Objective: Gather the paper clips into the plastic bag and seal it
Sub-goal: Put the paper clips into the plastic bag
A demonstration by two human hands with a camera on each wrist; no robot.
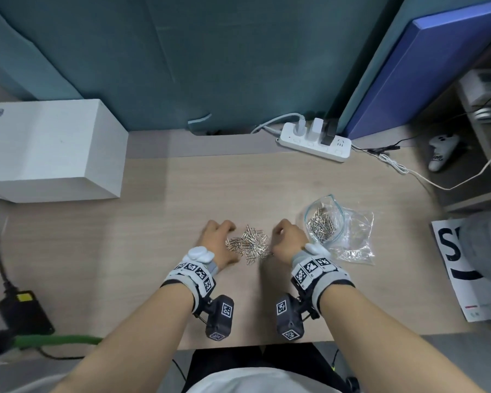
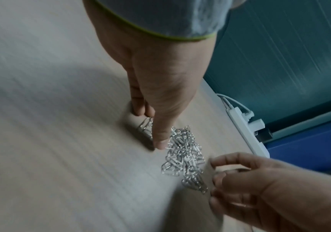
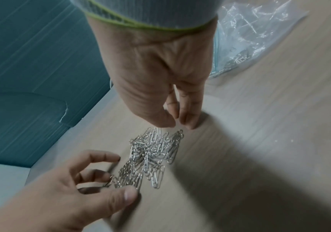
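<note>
A heap of silver paper clips [image 1: 248, 243] lies on the wooden desk [image 1: 210, 188], between my two hands. My left hand [image 1: 233, 242] cups the heap's left side, with its thumb [image 2: 160, 141] and curved fingers touching the clips. On the heap's right side, my right hand [image 1: 274, 241] has its thumb and fingertips [image 3: 188, 122] down at the desk; nothing shows pinched between them. The clear plastic bag [image 1: 340, 231] lies just right of my right hand. Its mouth is open and it holds several clips. The right wrist view shows the heap [image 3: 150, 157] and the bag [image 3: 250, 31].
A white box [image 1: 48, 148] stands at the back left. A white power strip [image 1: 315, 140] with plugs lies at the back edge, and its cord trails right. A black adapter [image 1: 23, 310] sits at the left, and a printed sheet [image 1: 459, 268] lies at the right edge.
</note>
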